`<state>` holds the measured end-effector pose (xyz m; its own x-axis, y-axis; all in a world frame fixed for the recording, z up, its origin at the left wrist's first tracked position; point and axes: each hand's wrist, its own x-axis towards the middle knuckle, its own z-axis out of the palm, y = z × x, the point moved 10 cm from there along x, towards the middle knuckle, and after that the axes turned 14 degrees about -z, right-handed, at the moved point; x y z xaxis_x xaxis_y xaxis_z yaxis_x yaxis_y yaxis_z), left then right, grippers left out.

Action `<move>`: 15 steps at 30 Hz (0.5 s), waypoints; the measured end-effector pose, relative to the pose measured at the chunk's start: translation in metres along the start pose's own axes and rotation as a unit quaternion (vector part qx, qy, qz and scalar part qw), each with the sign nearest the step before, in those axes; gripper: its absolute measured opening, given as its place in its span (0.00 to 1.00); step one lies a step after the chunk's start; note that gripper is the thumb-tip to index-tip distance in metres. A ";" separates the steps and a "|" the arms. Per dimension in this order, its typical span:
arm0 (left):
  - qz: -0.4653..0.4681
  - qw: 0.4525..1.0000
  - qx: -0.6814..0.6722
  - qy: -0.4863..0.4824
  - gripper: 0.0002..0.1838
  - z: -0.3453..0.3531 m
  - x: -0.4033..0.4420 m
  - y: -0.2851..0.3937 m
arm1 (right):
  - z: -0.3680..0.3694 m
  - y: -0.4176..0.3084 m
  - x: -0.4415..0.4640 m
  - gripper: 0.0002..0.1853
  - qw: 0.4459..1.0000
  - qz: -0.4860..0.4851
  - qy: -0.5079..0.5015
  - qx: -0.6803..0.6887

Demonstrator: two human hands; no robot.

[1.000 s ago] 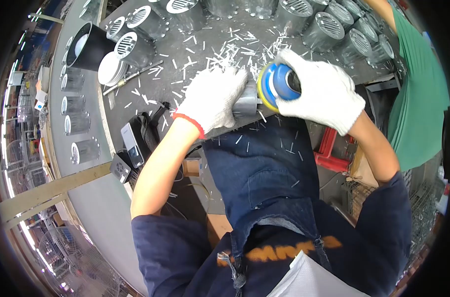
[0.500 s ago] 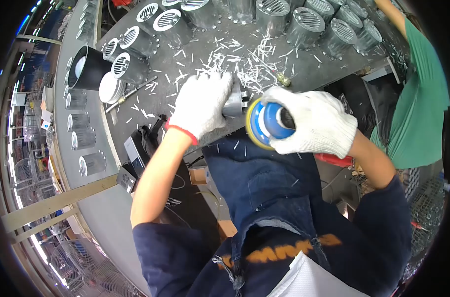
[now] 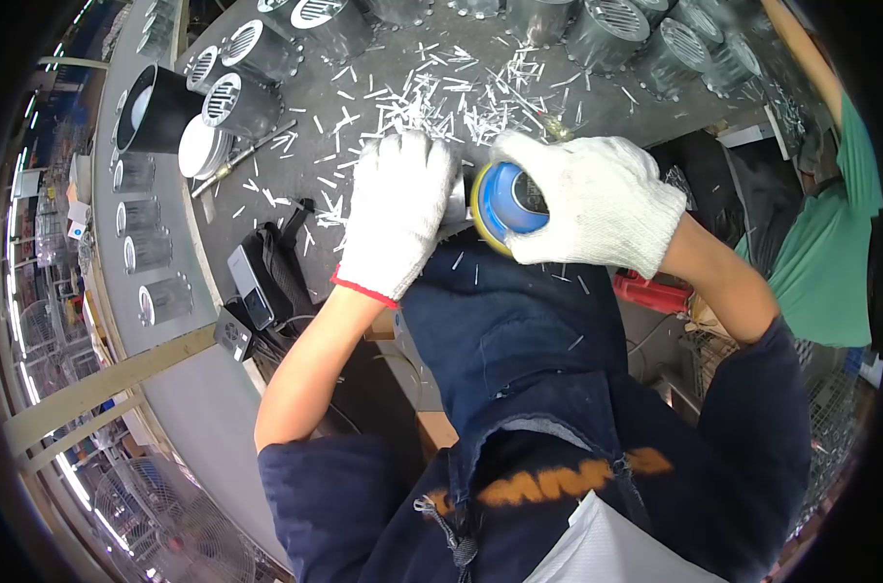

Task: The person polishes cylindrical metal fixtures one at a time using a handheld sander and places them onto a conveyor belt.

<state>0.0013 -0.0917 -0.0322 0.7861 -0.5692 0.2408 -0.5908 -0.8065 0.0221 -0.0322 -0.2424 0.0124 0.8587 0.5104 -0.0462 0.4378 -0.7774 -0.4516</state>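
My left hand (image 3: pixel 398 216), in a white knitted glove with a red cuff, is closed around a short metal cylinder (image 3: pixel 458 199). The palm and fingers cover most of that part. In my right hand (image 3: pixel 602 206), also gloved, is a round blue tool with a yellow rim (image 3: pixel 501 206), its top toward my palm. Its yellow edge meets or nearly meets the cylinder's right end; actual contact is hard to make out. Both hands are over the near edge of the workbench (image 3: pixel 383 58), just above my dark apron (image 3: pixel 519 311).
Many small white strips (image 3: pixel 422 102) litter the bench. Metal cylinders with slotted tops (image 3: pixel 242 105) line the back and left. A black cup (image 3: pixel 159 112), stacked white discs (image 3: pixel 203 146) and a thin rod (image 3: pixel 247 158) lie left. A person in green (image 3: pixel 820 262) is at the right.
My right hand has brought the blue tool leftward, up to the cylinder's end, closing the gap. My left hand still grips the cylinder. The view has shifted slightly.
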 end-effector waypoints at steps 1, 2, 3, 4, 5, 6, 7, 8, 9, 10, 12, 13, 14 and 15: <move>-0.004 1.000 0.001 0.000 0.45 0.002 -0.001 -0.002 | 0.001 -0.002 0.003 0.40 1.000 -0.004 -0.002 0.000; -0.006 1.000 -0.004 0.003 0.44 0.003 -0.002 -0.002 | 0.003 -0.006 0.008 0.38 1.000 -0.011 -0.025 -0.006; -0.009 1.000 -0.009 0.005 0.44 0.004 -0.003 -0.002 | 0.006 -0.011 0.011 0.37 0.999 -0.020 -0.049 -0.011; -0.012 1.000 -0.011 0.015 0.43 0.003 -0.004 -0.002 | 0.006 -0.017 0.014 0.37 0.998 -0.030 -0.060 -0.017; -0.021 1.000 -0.013 0.013 0.43 0.005 -0.005 -0.004 | 0.008 -0.018 0.017 0.37 0.997 -0.035 -0.067 -0.017; -0.021 1.000 -0.014 0.009 0.42 0.004 -0.005 -0.004 | 0.007 -0.017 0.018 0.37 0.997 -0.036 -0.062 -0.023; -0.018 1.000 -0.015 0.007 0.42 0.004 -0.003 -0.004 | 0.005 -0.016 0.021 0.37 0.998 -0.035 -0.052 -0.032; -0.019 0.999 -0.033 0.007 0.40 0.004 -0.002 -0.004 | 0.004 -0.015 0.025 0.37 0.997 -0.030 -0.050 -0.050; -0.019 0.999 -0.035 0.006 0.40 0.005 -0.003 -0.004 | 0.005 -0.013 0.026 0.37 0.997 -0.029 -0.052 -0.050; -0.014 0.999 -0.029 0.022 0.40 0.002 -0.002 -0.004 | 0.003 -0.013 0.028 0.37 0.997 -0.037 -0.034 -0.062; -0.005 0.999 -0.023 0.039 0.40 -0.002 0.000 -0.004 | -0.001 -0.017 0.031 0.37 0.996 -0.035 -0.047 -0.067; -0.009 1.000 -0.018 0.022 0.41 0.001 0.001 -0.005 | 0.002 -0.021 0.035 0.37 0.996 -0.033 -0.045 -0.066; -0.012 1.000 -0.014 0.005 0.41 0.004 0.003 -0.005 | 0.024 -0.020 0.035 0.37 0.989 -0.022 -0.128 -0.068; -0.005 1.000 -0.015 0.003 0.41 0.002 0.003 -0.002 | 0.047 -0.017 0.029 0.36 0.976 -0.009 -0.209 -0.066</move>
<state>0.0055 -0.0921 -0.0335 0.7912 -0.5595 0.2469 -0.5877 -0.8073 0.0535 -0.0273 -0.1975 -0.0235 0.6796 0.6075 -0.4113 0.5054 -0.7940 -0.3377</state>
